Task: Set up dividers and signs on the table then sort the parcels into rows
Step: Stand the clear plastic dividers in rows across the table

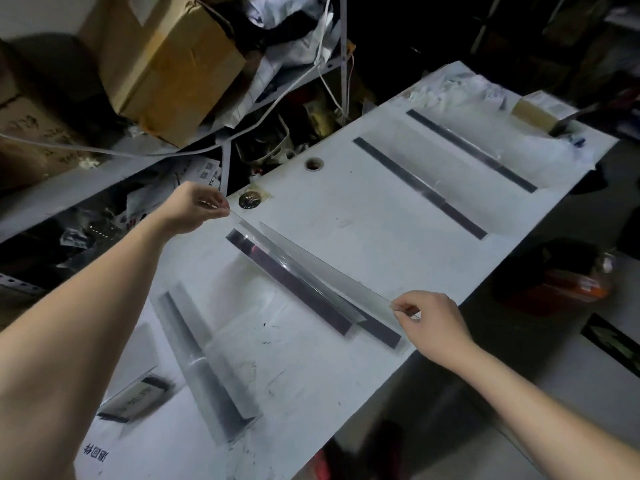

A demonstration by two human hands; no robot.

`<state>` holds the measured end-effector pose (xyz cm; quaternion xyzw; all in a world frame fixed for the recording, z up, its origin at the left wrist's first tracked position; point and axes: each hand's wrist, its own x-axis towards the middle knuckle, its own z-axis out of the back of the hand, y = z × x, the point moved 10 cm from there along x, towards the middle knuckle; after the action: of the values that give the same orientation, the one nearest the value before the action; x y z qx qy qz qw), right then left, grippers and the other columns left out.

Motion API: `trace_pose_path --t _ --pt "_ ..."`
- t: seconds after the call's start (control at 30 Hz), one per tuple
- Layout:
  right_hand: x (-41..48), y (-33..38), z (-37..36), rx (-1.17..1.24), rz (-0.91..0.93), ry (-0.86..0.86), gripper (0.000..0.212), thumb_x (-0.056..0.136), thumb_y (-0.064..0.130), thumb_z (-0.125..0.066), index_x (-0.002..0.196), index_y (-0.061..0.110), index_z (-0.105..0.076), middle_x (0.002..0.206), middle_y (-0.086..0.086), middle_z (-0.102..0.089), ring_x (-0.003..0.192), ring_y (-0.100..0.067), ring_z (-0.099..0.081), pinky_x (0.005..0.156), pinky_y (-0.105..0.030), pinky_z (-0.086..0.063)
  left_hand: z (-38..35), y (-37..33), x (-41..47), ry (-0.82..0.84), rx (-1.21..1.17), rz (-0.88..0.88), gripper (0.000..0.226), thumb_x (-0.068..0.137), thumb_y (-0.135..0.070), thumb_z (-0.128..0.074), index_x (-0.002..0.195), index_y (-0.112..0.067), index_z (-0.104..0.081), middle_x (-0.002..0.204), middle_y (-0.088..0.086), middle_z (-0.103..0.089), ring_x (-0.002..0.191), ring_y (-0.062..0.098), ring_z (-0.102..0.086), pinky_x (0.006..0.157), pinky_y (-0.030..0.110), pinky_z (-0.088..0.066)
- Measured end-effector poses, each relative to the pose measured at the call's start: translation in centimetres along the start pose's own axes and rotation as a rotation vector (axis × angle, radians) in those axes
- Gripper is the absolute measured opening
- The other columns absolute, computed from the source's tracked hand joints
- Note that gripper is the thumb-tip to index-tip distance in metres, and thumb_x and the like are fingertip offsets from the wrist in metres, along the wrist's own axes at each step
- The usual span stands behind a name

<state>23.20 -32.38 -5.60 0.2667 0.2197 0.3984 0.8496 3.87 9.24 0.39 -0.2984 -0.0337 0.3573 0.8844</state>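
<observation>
Hands holding a long clear plastic divider strip [322, 271] over the white worktop [346, 209].
Left hand [194, 209] fingers pinch its far end and right hand [429, 317] fingers pinch its near end, with a dark base strip [294, 287] directly beneath it.

Clear glossy plastic divider [311, 268], scuffed matt white table [346, 202], brown cardboard box [166, 64]

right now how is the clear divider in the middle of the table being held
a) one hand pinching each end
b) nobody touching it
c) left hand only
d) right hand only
A: the left hand pinches the far end of the clear divider and the right hand pinches its near end.
</observation>
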Motion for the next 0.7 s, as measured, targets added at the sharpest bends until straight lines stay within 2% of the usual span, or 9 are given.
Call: trace_pose_path --t 0.07,0.17,0.27,0.33,0.43,0.53,0.63,0.7 --pt "0.4 -1.6 1.4 0.011 -0.010 0.004 0.011 0.092 0.017 -0.072 0.101 0.018 -0.078 0.086 0.021 -0.067 0.086 -0.003 -0.066 0.083 -0.026 -0.057 -0.2 -2.1 1.4 -0.021 0.007 -0.017 0.005 0.087 -0.015 -0.080 0.086 -0.016 -0.076 0.089 0.000 -0.076 0.088 0.021 -0.073 0.084 0.042 -0.058" --pt "1.0 -3.9 3.3 0.031 -0.037 -0.005 0.010 0.092 0.017 -0.072 0.100 0.019 -0.078 0.088 0.020 -0.069 0.086 -0.002 -0.066 0.081 -0.027 -0.058 -0.4 -4.8 3.6 -0.039 0.017 -0.028 0.004 0.087 -0.013 -0.080 0.088 -0.014 -0.076 0.088 0.001 -0.076 0.084 0.017 -0.071 0.072 0.026 -0.052" --pt "1.7 -6.4 5.0 0.061 -0.090 -0.020 0.010 0.092 0.017 -0.072 0.098 0.021 -0.078 0.086 0.021 -0.068 0.085 0.003 -0.064 0.078 -0.020 -0.055 -0.7 -7.1 6.7 -0.027 0.044 -0.043 0.006 0.087 -0.013 -0.080 0.093 -0.012 -0.076 0.091 0.001 -0.076 0.083 0.012 -0.071 0.072 0.021 -0.051" --pt "2.2 -7.6 5.7 0.072 -0.125 -0.029 0.011 0.093 0.018 -0.072 0.101 0.023 -0.077 0.086 0.024 -0.065 0.084 0.005 -0.062 0.077 -0.017 -0.053 -1.4 -8.3 8.8 -0.003 0.053 -0.061 0.007 0.087 -0.010 -0.079 0.094 -0.008 -0.076 0.092 0.004 -0.076 0.083 0.012 -0.071 0.076 0.025 -0.056" --pt "3.0 -8.8 6.6 0.086 -0.169 -0.056 0.010 0.093 0.019 -0.072 0.101 0.023 -0.077 0.085 0.026 -0.064 0.084 0.006 -0.062 0.072 -0.010 -0.049 -2.8 -9.3 12.2 0.026 0.032 -0.075 0.007 0.087 -0.007 -0.078 0.093 -0.006 -0.075 0.092 0.008 -0.076 0.089 0.023 -0.074 0.089 0.039 -0.059" --pt "4.0 -9.5 7.0 0.086 -0.208 -0.076 0.010 0.092 0.018 -0.073 0.101 0.023 -0.077 0.085 0.024 -0.066 0.085 0.005 -0.063 0.075 -0.015 -0.053 -4.3 -9.7 15.5 0.049 0.012 -0.093 0.004 0.087 -0.009 -0.079 0.089 -0.009 -0.075 0.090 0.007 -0.076 0.090 0.026 -0.073 0.089 0.042 -0.057" --pt "4.6 -10.0 6.9 0.087 -0.250 -0.098 0.012 0.091 0.017 -0.074 0.102 0.022 -0.077 0.086 0.024 -0.066 0.085 0.004 -0.064 0.073 -0.010 -0.049 -5.5 -9.5 18.6 0.062 -0.009 -0.111 0.005 0.087 -0.013 -0.080 0.087 -0.013 -0.075 0.086 0.005 -0.075 0.085 0.025 -0.071 0.084 0.039 -0.055" --pt "5.0 -9.8 6.5 0.094 -0.268 -0.105 0.012 0.091 0.017 -0.074 0.101 0.021 -0.078 0.086 0.025 -0.066 0.086 0.003 -0.064 0.076 -0.016 -0.054 -6.2 -9.5 20.2 0.067 -0.026 -0.128 0.006 0.087 -0.014 -0.080 0.088 -0.012 -0.075 0.083 0.001 -0.072 0.082 0.019 -0.068 0.076 0.030 -0.052"
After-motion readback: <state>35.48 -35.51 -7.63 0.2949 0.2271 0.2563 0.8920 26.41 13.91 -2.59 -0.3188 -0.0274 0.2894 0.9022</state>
